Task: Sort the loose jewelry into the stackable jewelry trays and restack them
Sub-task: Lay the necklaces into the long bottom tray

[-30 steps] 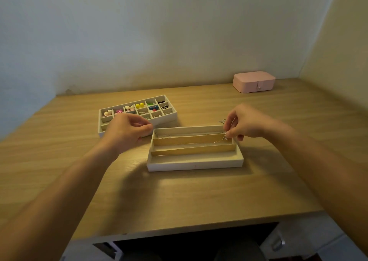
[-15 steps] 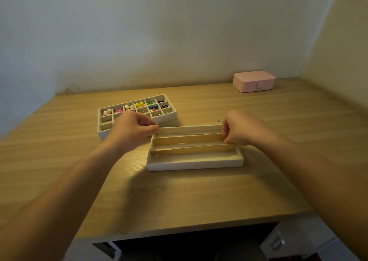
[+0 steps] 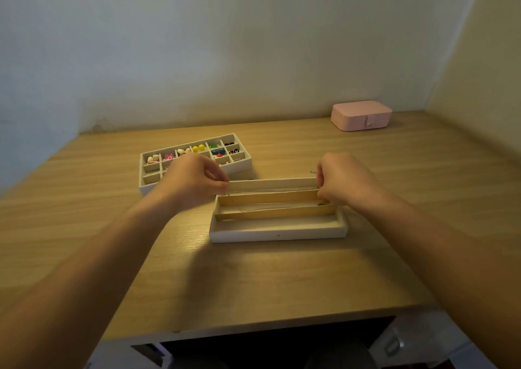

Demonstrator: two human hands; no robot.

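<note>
Left hand (image 3: 194,182) and right hand (image 3: 341,180) are each pinching an end of a thin silver chain (image 3: 270,190), fingers curled in tight, so it's stretched straight along the back slot of the long 3-slot tray (image 3: 279,235) in the middle of the frame. There's another fine chain in the middle slot, kinda hard to make out. The grid tray (image 3: 142,171) with colourful earrings sits upper left of centre, partly behind the left hand. A pink box (image 3: 361,115) sits upper right on the wooden desk (image 3: 282,278).
</note>
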